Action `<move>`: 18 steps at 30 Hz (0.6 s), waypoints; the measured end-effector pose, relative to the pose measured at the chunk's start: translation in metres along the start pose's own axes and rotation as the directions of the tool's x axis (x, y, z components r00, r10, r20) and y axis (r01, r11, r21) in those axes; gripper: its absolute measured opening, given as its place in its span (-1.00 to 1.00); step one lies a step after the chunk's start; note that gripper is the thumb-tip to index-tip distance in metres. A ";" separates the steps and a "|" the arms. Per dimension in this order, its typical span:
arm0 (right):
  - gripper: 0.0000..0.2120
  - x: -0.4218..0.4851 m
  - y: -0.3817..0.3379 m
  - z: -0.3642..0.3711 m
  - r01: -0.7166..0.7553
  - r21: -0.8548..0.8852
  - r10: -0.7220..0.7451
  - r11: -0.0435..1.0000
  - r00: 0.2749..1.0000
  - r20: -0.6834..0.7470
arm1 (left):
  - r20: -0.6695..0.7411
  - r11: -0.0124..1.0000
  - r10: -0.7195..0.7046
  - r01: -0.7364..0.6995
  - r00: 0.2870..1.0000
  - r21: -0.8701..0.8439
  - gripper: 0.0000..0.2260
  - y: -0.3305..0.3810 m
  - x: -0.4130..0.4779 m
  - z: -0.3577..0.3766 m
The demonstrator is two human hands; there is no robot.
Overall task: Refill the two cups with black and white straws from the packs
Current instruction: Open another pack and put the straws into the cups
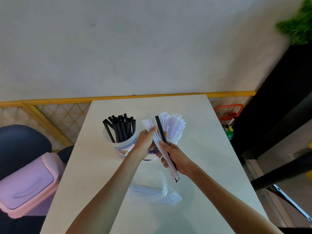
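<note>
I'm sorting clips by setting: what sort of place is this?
Probably a café or drinks stall, though that is a guess: a white table holding black straws and white straws in bulk, with a pink swing-lid bin beside it.

A plain white rectangular table [211, 166] carries everything; on its far half stands a clear round plastic cup [124, 147] with a printed label, packed with upright black straws [121, 128]; just to its right a largely hidden white cup [150, 157] holds white straws [173, 125]. Nearer the front lies a crumpled clear plastic pack [152, 191].
</note>
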State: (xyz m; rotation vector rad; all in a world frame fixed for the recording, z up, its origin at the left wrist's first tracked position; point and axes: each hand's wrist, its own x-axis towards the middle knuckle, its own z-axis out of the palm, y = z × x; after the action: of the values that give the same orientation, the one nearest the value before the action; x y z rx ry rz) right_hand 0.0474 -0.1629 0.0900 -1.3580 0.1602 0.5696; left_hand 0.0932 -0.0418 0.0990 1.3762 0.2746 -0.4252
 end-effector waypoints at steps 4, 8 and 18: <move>-0.71 -0.003 -0.001 -0.010 0.037 0.010 -0.037 0.999 0.999 -0.023 | 0.006 0.997 0.003 -0.004 1.000 0.076 -0.66 0.004 0.003 0.012; -0.71 -0.010 -0.004 -0.019 0.037 0.059 -0.036 0.998 0.999 -0.029 | -0.059 0.987 0.022 -0.012 0.998 0.162 -0.72 0.008 0.011 0.022; -0.77 -0.014 -0.010 -0.036 0.061 0.117 -0.049 0.991 0.994 -0.100 | -0.077 0.994 0.019 -0.011 0.997 0.105 -0.77 0.035 0.038 0.037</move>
State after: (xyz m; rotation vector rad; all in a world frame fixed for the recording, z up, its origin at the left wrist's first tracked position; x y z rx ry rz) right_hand 0.0484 -0.2024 0.0966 -1.2699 0.2317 0.4414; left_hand 0.1402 -0.0783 0.1204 1.4984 0.3095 -0.3784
